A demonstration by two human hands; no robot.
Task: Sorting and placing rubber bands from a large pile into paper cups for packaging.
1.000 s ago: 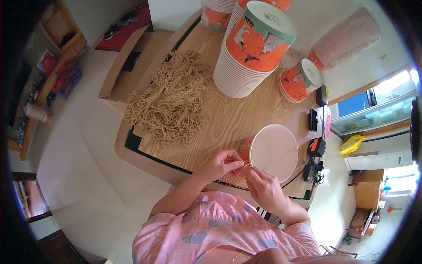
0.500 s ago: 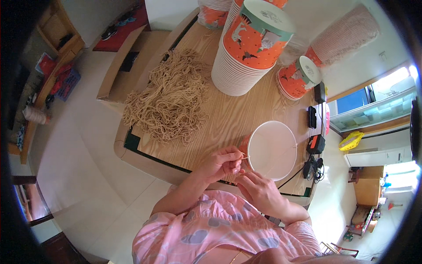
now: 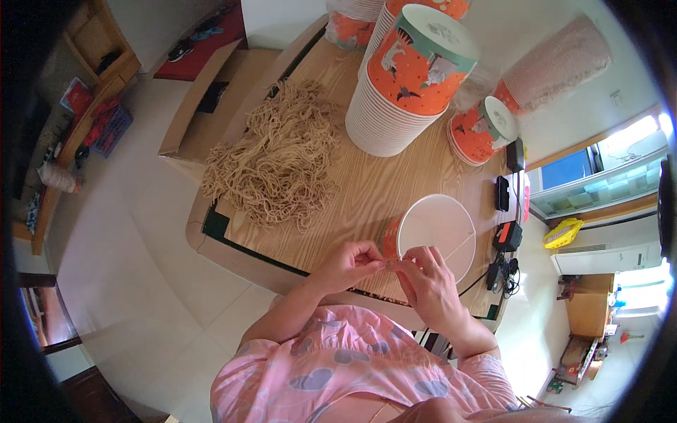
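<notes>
A paper bucket (image 3: 431,215), white inside and orange outside, stands near the table's front edge with its mouth tilted toward me. A thin beige string (image 3: 462,244) runs from the right side of its rim across the mouth toward my fingers. At the near-left rim my left hand (image 3: 350,266) pinches with thumb and forefinger, seemingly on the string's end. My right hand (image 3: 427,278) meets it there, fingertips pinched on the string and partly covering the rim. The exact spot where the string passes the rim is hidden by my fingers.
A heap of beige cut strings (image 3: 275,158) lies on the left of the wooden table (image 3: 360,201). Tall nested stacks of orange paper buckets (image 3: 423,63) stand behind. Black adapters with cables (image 3: 506,236) line the right edge. An open cardboard box (image 3: 201,127) adjoins the left side.
My right hand has moved up and over the bucket's near rim, now closer to my left fingertips. The string across the mouth shows more clearly. The view has shifted slightly.
</notes>
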